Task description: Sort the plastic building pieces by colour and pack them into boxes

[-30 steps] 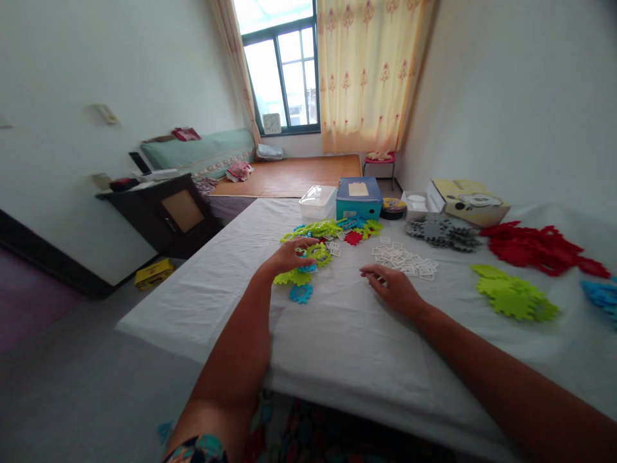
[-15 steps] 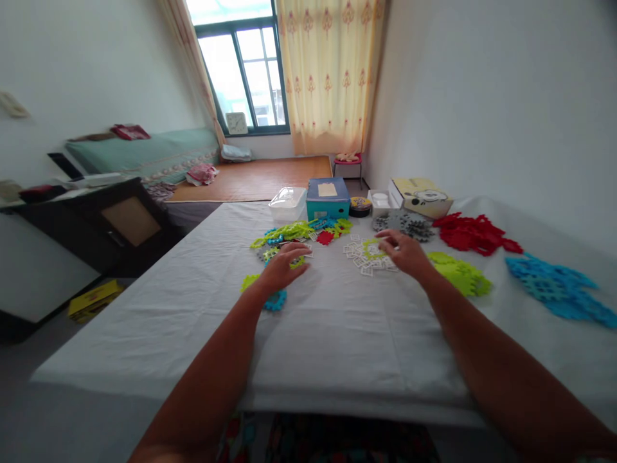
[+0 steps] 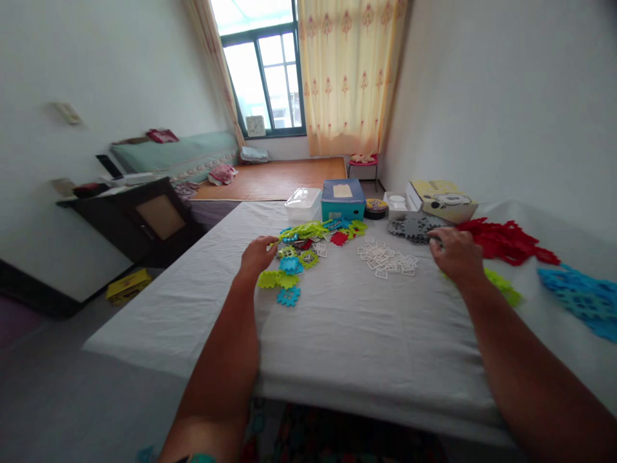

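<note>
My left hand (image 3: pixel 257 254) rests at the near edge of a mixed pile of coloured plastic pieces (image 3: pixel 308 233), fingers curled, thumb and forefinger pinched by a lime-green strand. Flat lime pieces (image 3: pixel 277 279) and a blue piece (image 3: pixel 288 296) lie just beside it. My right hand (image 3: pixel 457 252) hovers, knuckles up and fingers curled, between the grey gear-shaped pieces (image 3: pixel 412 226) and a lime-green pile (image 3: pixel 504 287) that it partly covers. What its fingers hold is hidden. Small white square pieces (image 3: pixel 385 260) are scattered between my hands.
The white-clothed table (image 3: pixel 347 334) also carries a red pile (image 3: pixel 506 238) and a blue pile (image 3: pixel 578 296) on the right. Along the far edge stand a clear container (image 3: pixel 303 204), a blue box (image 3: pixel 343 199), a round tin (image 3: pixel 376 207) and a yellow box (image 3: pixel 443 199). A dark cabinet (image 3: pixel 154 218) stands left.
My right hand has moved right from the white squares to the grey and lime piles. My left hand has lifted off the lime pieces and drawn slightly back toward the pile's edge.
</note>
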Demonstrator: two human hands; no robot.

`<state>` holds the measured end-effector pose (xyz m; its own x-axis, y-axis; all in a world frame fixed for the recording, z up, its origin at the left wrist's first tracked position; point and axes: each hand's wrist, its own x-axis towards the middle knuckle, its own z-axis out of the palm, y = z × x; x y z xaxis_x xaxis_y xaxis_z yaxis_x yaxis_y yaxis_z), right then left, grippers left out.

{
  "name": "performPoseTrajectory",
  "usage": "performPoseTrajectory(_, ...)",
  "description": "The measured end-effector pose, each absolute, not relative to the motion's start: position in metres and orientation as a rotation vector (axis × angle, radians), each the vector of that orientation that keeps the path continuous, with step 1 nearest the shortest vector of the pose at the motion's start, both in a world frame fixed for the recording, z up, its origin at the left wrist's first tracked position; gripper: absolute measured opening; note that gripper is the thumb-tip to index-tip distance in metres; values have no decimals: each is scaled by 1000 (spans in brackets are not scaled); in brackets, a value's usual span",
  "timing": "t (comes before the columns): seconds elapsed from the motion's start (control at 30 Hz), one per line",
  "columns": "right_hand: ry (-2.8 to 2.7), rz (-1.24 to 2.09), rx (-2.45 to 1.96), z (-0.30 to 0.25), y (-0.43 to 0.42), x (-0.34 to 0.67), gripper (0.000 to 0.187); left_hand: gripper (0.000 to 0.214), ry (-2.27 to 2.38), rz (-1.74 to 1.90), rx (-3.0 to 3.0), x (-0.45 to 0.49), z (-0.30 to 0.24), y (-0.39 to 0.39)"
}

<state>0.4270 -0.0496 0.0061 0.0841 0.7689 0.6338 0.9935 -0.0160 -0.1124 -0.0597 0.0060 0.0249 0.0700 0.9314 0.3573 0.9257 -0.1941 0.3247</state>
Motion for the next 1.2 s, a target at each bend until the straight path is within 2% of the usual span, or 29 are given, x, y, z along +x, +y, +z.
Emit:
performPoseTrajectory(0.13, -1975, -330, -1544, -5, -46, 386, 26, 42, 1748, 519, 2206, -67, 17, 9)
performPoseTrajectory(0.3, -2053, -80, -1349, -18, -46, 362, 23, 62, 1464, 430, 2311, -60, 13, 6)
performPoseTrajectory(0.47, -2055, 34, -1340, -20, -48, 357, 24, 57, 1468, 373, 2374, -56, 19, 1)
performPoseTrajectory(0.6, -2009, 70, -1360, -17, -52, 350, 24, 52, 1402, 478, 2355, -47, 27, -3)
performPoseTrajectory(0.73, -1961, 293, -1246, -7, -67, 323, 26, 60, 1114, 584, 2272, -12, 29, -16)
performPoseTrajectory(0.83, -2152, 388, -993, 2, -81, 298, 39, 61, 864, 538, 2227, 20, 26, -30)
performPoseTrajectory(0.87, -2220, 367, -913, 4, -84, 290, 39, 60, 819, 529, 2208, 28, 25, -34)
performPoseTrajectory(0.93, -2296, 299, -819, 6, -88, 281, 26, 56, 774, 517, 2173, 38, 22, -39)
performPoseTrajectory(1.0, -2296, 257, -831, 6, -88, 278, 19, 56, 768, 511, 2157, 40, 20, -40)
performPoseTrajectory(1.2, -1932, 172, -1346, 14, -66, 328, 32, 50, 971, 682, 2150, 22, 12, -20)
